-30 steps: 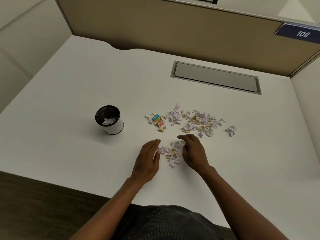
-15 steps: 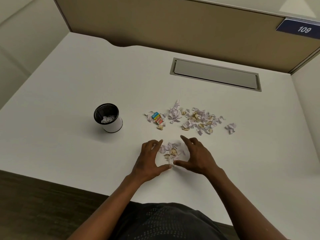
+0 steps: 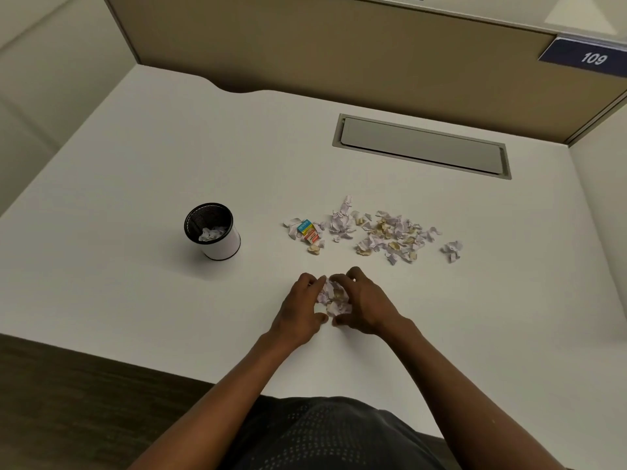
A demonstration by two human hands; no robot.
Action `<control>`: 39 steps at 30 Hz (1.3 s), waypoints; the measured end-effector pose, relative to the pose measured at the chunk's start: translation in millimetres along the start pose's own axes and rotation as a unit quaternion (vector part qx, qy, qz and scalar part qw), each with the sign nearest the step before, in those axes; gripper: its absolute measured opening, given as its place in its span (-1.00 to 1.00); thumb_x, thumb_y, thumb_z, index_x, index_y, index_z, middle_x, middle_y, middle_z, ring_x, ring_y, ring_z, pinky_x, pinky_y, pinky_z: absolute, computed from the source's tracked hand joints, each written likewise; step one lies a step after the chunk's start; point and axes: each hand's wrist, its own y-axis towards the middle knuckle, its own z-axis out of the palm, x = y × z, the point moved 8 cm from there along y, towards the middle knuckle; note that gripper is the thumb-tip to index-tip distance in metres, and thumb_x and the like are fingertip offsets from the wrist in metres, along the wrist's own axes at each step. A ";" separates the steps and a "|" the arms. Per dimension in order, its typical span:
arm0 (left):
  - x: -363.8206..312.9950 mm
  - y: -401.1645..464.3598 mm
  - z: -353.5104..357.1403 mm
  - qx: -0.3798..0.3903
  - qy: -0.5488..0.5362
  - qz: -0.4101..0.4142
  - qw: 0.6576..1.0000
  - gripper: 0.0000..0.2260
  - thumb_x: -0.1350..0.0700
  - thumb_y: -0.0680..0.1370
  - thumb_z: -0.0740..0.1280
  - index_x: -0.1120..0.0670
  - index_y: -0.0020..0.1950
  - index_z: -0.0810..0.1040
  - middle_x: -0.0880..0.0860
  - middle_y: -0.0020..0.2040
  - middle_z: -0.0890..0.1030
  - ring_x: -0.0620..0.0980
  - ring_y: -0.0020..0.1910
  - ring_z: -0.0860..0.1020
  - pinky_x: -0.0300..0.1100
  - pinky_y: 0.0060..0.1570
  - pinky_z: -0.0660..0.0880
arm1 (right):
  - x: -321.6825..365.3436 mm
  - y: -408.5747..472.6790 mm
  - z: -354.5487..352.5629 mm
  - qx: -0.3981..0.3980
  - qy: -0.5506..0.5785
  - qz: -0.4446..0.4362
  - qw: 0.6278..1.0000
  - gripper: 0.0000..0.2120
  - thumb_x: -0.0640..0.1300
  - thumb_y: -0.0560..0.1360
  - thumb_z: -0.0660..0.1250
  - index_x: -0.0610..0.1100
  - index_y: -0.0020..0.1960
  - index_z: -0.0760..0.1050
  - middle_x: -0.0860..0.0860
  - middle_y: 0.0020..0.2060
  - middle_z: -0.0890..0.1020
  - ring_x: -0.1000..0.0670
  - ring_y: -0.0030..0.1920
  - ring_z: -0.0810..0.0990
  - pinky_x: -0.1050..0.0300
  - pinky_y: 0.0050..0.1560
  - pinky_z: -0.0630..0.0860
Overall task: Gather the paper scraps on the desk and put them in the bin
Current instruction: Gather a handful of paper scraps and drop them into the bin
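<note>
My left hand (image 3: 300, 307) and my right hand (image 3: 364, 305) cup a small heap of pale purple and tan paper scraps (image 3: 333, 297) between them on the white desk (image 3: 135, 300). Fingertips and thumbs nearly meet around the heap, which still rests on the desk. Farther back lies a wider spread of loose scraps (image 3: 390, 234), with one stray crumpled scrap (image 3: 452, 250) at its right end. A small round bin (image 3: 213, 231), black mesh inside and white outside, stands to the left with some scraps inside.
A small colourful carton (image 3: 308, 230) lies among the leftmost scraps. A grey cable-tray lid (image 3: 420, 145) is set into the desk at the back right. Beige partition walls enclose the desk; a sign reading 109 (image 3: 592, 58) hangs top right. The desk's near edge is by my torso.
Both hands have drawn closer together, squeezing the near scraps from a loose scatter into a tight heap between the palms. The bin and far scraps have not moved.
</note>
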 end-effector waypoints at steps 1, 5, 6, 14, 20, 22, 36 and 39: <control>0.0 -0.2 0.8 0.000 -0.005 0.001 1.000 -0.31 0.19 0.46 0.53 0.12 0.52 0.31 0.05 0.32 0.39 0.00 0.26 0.50 -0.16 0.25 0.54 | 1.9 1.0 -0.8 -0.005 0.004 -0.002 1.000 -0.23 0.06 0.33 0.59 0.01 0.45 0.34 -0.05 0.26 0.43 -0.11 0.14 0.55 0.13 0.09 0.49; 0.9 1.5 -2.5 -0.023 -0.026 -0.007 0.999 -0.40 0.20 0.46 0.53 0.13 0.45 0.41 0.05 0.25 0.48 -0.02 0.18 0.56 -0.34 0.16 0.50 | 8.9 5.0 -6.1 -0.035 0.032 -0.005 0.999 -0.49 0.00 0.42 0.52 -0.03 0.33 0.48 -0.06 0.15 0.52 -0.09 0.07 0.57 0.14 0.02 0.48; 0.8 2.4 -4.1 -0.030 -0.029 -0.011 0.999 -0.44 0.20 0.46 0.53 0.13 0.43 0.44 0.05 0.23 0.51 -0.02 0.16 0.57 -0.36 0.13 0.48 | 10.8 5.9 -7.1 -0.042 0.043 -0.006 0.998 -0.54 -0.01 0.43 0.51 -0.05 0.29 0.52 -0.07 0.12 0.54 -0.09 0.05 0.58 0.15 0.00 0.47; 7.3 2.9 -11.6 -0.061 -0.105 -0.059 0.991 -0.61 0.23 0.53 0.42 0.08 0.36 0.54 0.08 0.23 0.61 0.04 0.20 0.58 -0.26 0.15 0.47 | 5.5 13.7 -8.2 -0.066 0.141 0.053 0.986 -0.64 -0.06 0.42 0.52 -0.09 0.19 0.62 -0.06 0.10 0.67 -0.03 0.05 0.61 0.24 -0.02 0.39; 21.3 -1.6 -20.7 -0.064 -0.258 -0.112 0.958 -0.66 0.22 0.54 0.42 -0.01 0.30 0.60 -0.03 0.22 0.66 -0.06 0.19 0.60 -0.15 0.25 0.53 | 1.3 16.1 -4.7 -0.058 0.286 0.098 0.952 -0.64 0.00 0.38 0.58 -0.06 0.14 0.65 0.04 0.03 0.69 0.04 -0.02 0.63 0.28 -0.11 0.48; 22.7 -2.9 -28.7 -0.065 -0.294 -0.117 0.947 -0.67 0.21 0.54 0.42 -0.01 0.29 0.62 -0.05 0.20 0.67 -0.08 0.18 0.61 -0.10 0.25 0.55 | 6.8 19.1 -8.6 -0.055 0.315 0.091 0.943 -0.67 -0.02 0.37 0.59 -0.05 0.10 0.67 0.05 -0.02 0.71 0.03 -0.05 0.66 0.22 -0.10 0.56; 35.6 -10.8 -169.9 -0.202 -0.408 -0.108 0.884 -0.78 0.13 0.52 0.45 0.02 0.17 0.67 -0.03 0.08 0.71 -0.07 0.12 0.65 -0.12 0.17 0.56 | 127.7 86.1 -69.9 -0.031 0.419 -0.038 0.907 -0.73 -0.16 0.38 0.56 -0.19 0.05 0.68 -0.11 -0.12 0.74 -0.07 -0.13 0.75 -0.15 0.06 0.68; 52.9 -14.6 -199.6 -0.247 -0.387 -0.115 0.881 -0.80 0.12 0.52 0.45 -0.04 0.13 0.69 -0.08 0.04 0.71 -0.12 0.07 0.65 -0.17 0.10 0.56 | 161.7 104.6 -77.6 -0.016 0.403 -0.058 0.913 -0.74 -0.20 0.39 0.56 -0.23 0.05 0.67 -0.15 -0.10 0.74 -0.05 -0.13 0.74 -0.14 0.09 0.67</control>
